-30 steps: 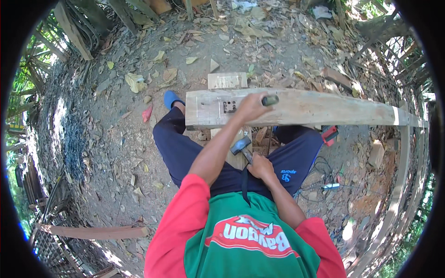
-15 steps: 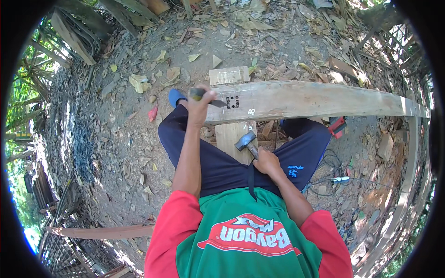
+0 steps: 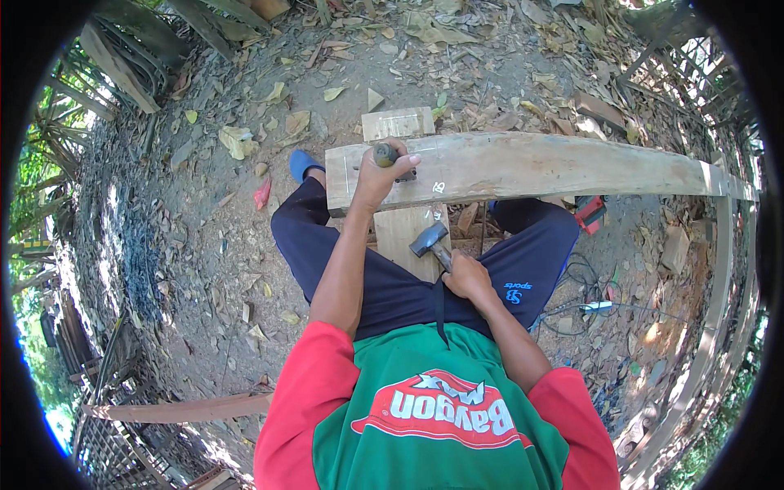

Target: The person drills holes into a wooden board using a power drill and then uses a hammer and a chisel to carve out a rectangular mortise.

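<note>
My left hand (image 3: 376,183) is wrapped around the handle of a chisel (image 3: 385,154), held upright over a thick wooden beam (image 3: 523,163). Under those fingers lies a cluster of dark drilled holes (image 3: 409,175), partly covered; the chisel's blade is mostly hidden by the hand. Pencil lines and chalk-like marks show on the beam's face. In front of my lap, my right hand (image 3: 469,278) grips the handle of a hammer (image 3: 429,238). Its metal head points away from me, on the near side of the beam and apart from it.
A wooden board (image 3: 400,239) lies beneath the beam between my legs, and a short block (image 3: 398,123) sits beyond it. At right are a red tool (image 3: 590,214), loose cables and a white power strip (image 3: 597,307). Dry leaves and wood scraps cover the ground.
My left hand has moved right with the chisel, from the beam's left part onto the holes, and the chisel has gone from slanted to upright. The hammer has hardly moved.
</note>
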The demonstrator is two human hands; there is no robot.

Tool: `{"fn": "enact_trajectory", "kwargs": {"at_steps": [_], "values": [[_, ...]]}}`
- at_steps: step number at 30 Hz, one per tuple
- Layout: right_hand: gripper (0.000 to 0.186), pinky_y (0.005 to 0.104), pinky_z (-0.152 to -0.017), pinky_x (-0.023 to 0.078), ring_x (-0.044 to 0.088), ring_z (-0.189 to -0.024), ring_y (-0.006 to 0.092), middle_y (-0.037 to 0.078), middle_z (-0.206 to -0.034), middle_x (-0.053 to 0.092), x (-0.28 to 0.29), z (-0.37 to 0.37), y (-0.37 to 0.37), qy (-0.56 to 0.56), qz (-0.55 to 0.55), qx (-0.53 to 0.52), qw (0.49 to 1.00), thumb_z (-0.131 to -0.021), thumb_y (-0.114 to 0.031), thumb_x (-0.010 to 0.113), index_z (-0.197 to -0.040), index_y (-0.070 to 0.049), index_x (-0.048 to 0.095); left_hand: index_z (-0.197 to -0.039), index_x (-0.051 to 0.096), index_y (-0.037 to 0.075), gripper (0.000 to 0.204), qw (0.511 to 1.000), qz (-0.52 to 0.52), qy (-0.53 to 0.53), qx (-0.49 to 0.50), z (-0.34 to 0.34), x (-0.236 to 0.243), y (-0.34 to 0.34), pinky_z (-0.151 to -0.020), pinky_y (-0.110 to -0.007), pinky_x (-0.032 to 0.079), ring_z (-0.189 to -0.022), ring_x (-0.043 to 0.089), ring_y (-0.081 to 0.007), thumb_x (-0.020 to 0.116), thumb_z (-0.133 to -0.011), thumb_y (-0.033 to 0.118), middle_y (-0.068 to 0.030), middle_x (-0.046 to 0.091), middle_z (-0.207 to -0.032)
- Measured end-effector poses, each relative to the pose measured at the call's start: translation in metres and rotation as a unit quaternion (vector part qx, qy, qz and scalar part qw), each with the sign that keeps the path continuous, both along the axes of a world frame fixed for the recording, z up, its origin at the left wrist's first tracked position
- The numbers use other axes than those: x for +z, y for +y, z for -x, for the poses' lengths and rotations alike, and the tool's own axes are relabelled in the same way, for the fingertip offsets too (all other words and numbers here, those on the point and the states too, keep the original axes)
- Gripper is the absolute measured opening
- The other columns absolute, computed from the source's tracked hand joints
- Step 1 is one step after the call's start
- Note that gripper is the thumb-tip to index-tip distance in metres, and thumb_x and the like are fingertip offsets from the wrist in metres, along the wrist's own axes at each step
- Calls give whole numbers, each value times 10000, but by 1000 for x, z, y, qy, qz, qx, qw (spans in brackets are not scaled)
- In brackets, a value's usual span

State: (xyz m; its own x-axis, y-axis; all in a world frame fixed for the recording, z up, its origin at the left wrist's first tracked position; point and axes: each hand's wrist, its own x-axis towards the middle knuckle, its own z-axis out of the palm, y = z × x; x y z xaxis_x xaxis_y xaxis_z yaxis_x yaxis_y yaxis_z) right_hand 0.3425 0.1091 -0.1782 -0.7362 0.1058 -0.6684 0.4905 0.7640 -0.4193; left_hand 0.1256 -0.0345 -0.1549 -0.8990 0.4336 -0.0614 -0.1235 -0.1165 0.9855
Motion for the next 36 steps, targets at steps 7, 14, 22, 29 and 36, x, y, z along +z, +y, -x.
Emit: {"fn": "enact_trajectory", "kwargs": {"at_steps": [7, 14, 22, 29, 36], "values": [[346, 525, -866, 500, 645, -973, 454, 313, -993, 661, 4, 1, 0, 17, 8, 4, 1000, -784, -168, 618, -1040, 61, 569, -795, 589, 97, 205, 1000, -2, 2, 5, -3, -1, -1, -596, -215, 382, -665, 458, -30, 788, -811, 143, 79, 522, -726], [344, 531, -861, 498, 643, -967, 463, 319, -987, 659, 2, 0, 1, 25, 10, 5, 1000, -778, -159, 607, -1037, 64, 566, -795, 583, 101, 205, 1000, 11, 12, 3, -3, 2, 4, -586, -219, 368, -663, 447, -28, 785, -814, 135, 83, 511, -723], [350, 526, -867, 499, 640, -984, 457, 313, -1004, 660, 4, 1, 0, 19, 10, 0, 1000, -778, -160, 615, -1046, 60, 564, -777, 576, 109, 215, 1000, 9, 15, 9, -4, 4, 5, -582, -221, 357, -653, 432, -28, 786, -812, 142, 86, 496, -712], [367, 521, -887, 496, 634, -1002, 455, 311, -1016, 658, 1, 0, 1, 13, 9, 3, 1000, -784, -175, 624, -1061, 56, 559, -779, 577, 106, 218, 1000, 20, 10, 1, -5, 6, 4, -587, -221, 363, -661, 441, -27, 789, -812, 148, 85, 506, -721], [354, 513, -807, 511, 659, -902, 424, 288, -942, 666, -3, -5, 3, 44, 23, 3, 999, -777, -190, 649, -1034, 38, 562, -793, 579, 107, 222, 1000, 8, -5, 17, -3, 1, 4, -609, -221, 389, -678, 463, -31, 794, -813, 156, 77, 521, -736]]}}
